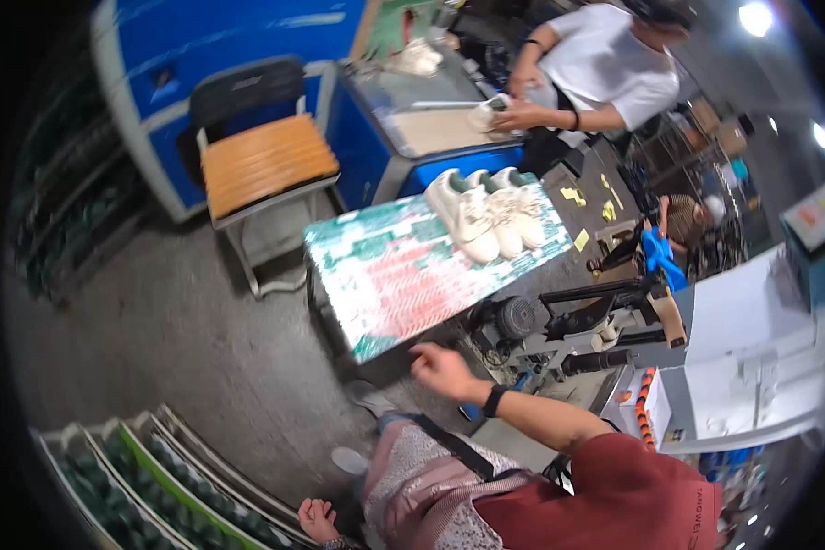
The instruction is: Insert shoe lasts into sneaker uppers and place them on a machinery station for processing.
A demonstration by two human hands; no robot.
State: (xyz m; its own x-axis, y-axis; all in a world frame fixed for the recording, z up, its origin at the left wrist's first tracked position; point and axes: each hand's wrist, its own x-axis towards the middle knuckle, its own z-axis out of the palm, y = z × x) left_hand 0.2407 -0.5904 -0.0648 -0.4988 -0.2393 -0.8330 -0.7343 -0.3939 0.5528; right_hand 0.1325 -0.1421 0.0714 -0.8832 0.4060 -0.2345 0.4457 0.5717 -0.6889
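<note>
My right hand (445, 371), with a black band at its wrist, hangs just off the near edge of a low bench (385, 284). Its fingers are loosely bent and apart, with nothing seen in them. The bench top is a worn patchwork of green, white and red. On its far end stand several white lace-up sneakers (475, 229) with green linings, side by side and out of my reach. Down at the lower edge, my left hand (318, 520) hangs loosely curled and holds nothing visible. Nearest to it are racks (160, 467) filled with dark green items.
A chair with a wooden slat seat (266, 165) stands left of the bench. Behind it, a person in white (605, 69) handles a white shoe (490, 112) at a worktable (440, 133). A machine with a motor (513, 316) sits right of the bench. Another person (683, 220) sits farther off.
</note>
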